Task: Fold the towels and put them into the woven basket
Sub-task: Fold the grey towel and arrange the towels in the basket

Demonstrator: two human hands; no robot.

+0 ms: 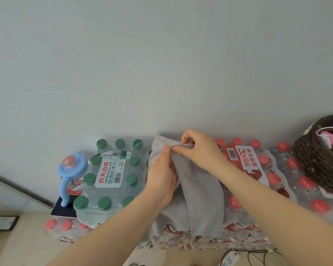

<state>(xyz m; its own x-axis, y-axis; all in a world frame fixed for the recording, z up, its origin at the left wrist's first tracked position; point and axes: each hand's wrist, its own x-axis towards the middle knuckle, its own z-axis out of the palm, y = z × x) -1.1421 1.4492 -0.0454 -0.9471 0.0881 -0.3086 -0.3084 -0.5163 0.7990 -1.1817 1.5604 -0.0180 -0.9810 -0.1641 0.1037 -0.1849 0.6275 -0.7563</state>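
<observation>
Towel (198,189): one grey cloth hung over shrink-wrapped packs of bottled water against a pale wall, its top edge lifted, its lower end draped down the front of the packs.
Blue-lidded jug (71,166): stood at far left, its contents hard to make out.
Green-capped bottle pack (108,181): sat just left of the towel, sealed in clear film.
Left hand (162,175): fingers curled into the towel's left side, fingertips pinching the cloth near the top edge.
Right hand (198,148): pinched the raised top hem, just beside the left hand's fingertips.
Step in hand: it looked like an early fold, with the hem gathered and the cloth not yet a neat stack.
Next move: likely called for bringing the hem over squarely so the edges met, then flattening it.
Red-capped bottle packs (261,169): spread under and right of the towel, serving as the work surface.
Woven basket (319,162): dark brown, at far right on the packs, well apart from the towel; pink and white items showed inside, too cropped to identify.
</observation>
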